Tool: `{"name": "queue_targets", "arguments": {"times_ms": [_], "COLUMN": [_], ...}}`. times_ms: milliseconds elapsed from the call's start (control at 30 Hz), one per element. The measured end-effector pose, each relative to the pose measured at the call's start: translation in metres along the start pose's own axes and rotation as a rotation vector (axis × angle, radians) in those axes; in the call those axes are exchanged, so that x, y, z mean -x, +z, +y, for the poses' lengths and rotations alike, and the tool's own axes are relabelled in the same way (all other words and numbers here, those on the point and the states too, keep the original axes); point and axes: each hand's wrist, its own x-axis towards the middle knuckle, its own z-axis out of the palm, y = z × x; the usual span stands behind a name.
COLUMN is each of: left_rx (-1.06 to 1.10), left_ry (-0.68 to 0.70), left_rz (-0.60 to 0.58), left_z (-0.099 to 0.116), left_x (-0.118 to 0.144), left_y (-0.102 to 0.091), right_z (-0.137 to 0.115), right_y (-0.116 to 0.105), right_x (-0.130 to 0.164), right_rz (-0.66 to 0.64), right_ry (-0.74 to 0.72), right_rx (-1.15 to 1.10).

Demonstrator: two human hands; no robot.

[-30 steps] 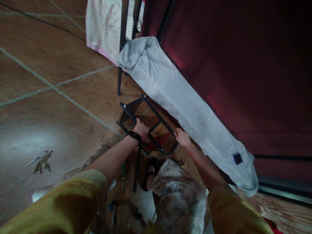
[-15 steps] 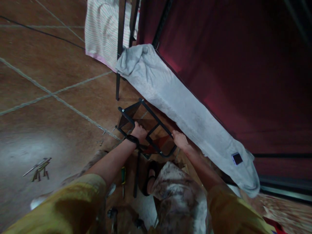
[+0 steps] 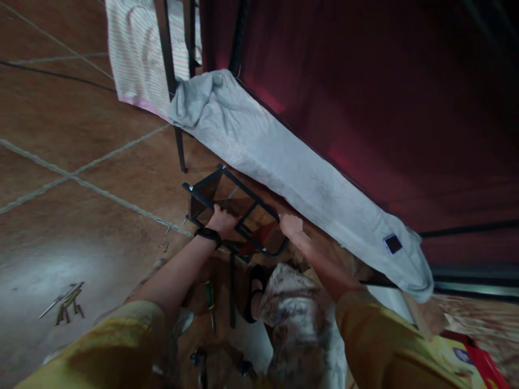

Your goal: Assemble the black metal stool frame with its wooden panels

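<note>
A black metal tube frame [image 3: 227, 186] with a cross bar lies on the brown tiled floor in front of me. My left hand [image 3: 221, 220], with a black band at the wrist, is closed around the frame's near left bar. My right hand [image 3: 290, 225] grips the rounded near right corner of the same frame. Both forearms reach forward from yellow sleeves.
A grey towel [image 3: 292, 173] hangs over a dark rail beside a dark red curtain. A striped cloth [image 3: 135, 54] hangs behind an upright black leg [image 3: 178, 143]. A green-handled screwdriver [image 3: 209, 300] lies below the frame; small tools [image 3: 65, 302] and loose screws [image 3: 164, 246] lie at left.
The view has swung right, so everything sits further left in the picture. Both hands keep their hold on the frame, which has shifted only slightly.
</note>
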Motion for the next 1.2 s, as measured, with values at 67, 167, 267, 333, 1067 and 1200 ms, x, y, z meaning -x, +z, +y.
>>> {"name": "queue_targets", "arguments": {"times_ms": [67,167,267,333,1067,1200], "left_rx": [-0.037,-0.076,-0.080,-0.082,-0.037,0.009], "left_ry": [0.026,0.052,0.068,0.076,0.112,-0.046], "left_rz": [-0.022,-0.041,-0.072,-0.092,0.030,0.147], "left_z": [-0.002,-0.005,-0.005,-0.006,-0.014,-0.014], "left_x": [-0.001,-0.001,-0.001,-0.001,0.011,0.036], "left_y": [0.001,0.002,0.001,-0.001,-0.008,-0.034], "right_z": [0.002,0.008,0.013,0.014,-0.029,-0.032], "right_y": [0.000,0.003,0.009,0.014,0.040,0.042], "right_x": [0.001,0.000,-0.004,-0.006,0.058,0.048], "right_rz": [0.051,0.092,0.113,0.124,-0.188,-0.223], "right_ry": [-0.066,-0.155,-0.155,-0.133,-0.597,-0.658], "right_rx": [0.025,0.046,0.040,0.026,-0.223,-0.204]}}
